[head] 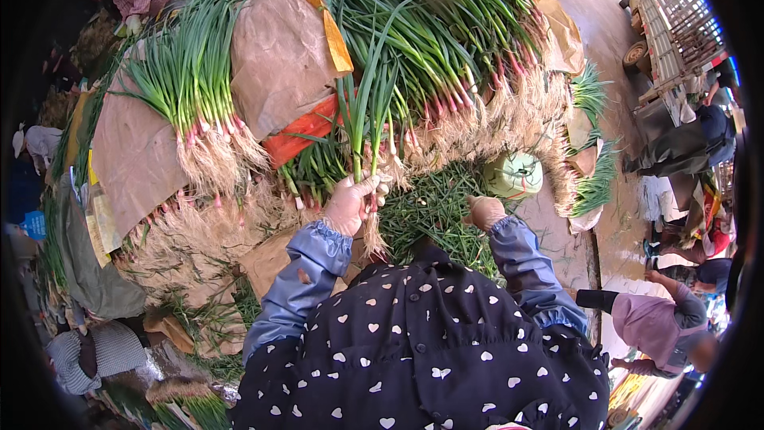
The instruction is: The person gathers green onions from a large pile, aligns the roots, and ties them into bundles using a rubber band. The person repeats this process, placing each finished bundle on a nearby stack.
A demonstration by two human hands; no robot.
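Note:
My left hand (348, 202), in a thin pale glove, is closed around a few green garlic plants (361, 143). Their leaves point up, away from me, and pale roots hang below the fist. To the right, my right hand (484, 212) hovers over loose green leaf trimmings (430, 206); its fingers are mostly turned from view, so whether it holds anything is unclear. Just beyond it sits a pale green plastic container (513, 176). A large row of green garlic (430, 65) with pinkish stem bases and shaggy roots lies in front of me.
Another garlic bunch (206, 83) rests at left on brown sacking (140, 149), near a brown sheet (280, 48) with an orange strip. A red-orange strip (304, 128) lies close to my left hand. People (650, 325) work on both sides. A slatted truck (674, 30) stands at upper right.

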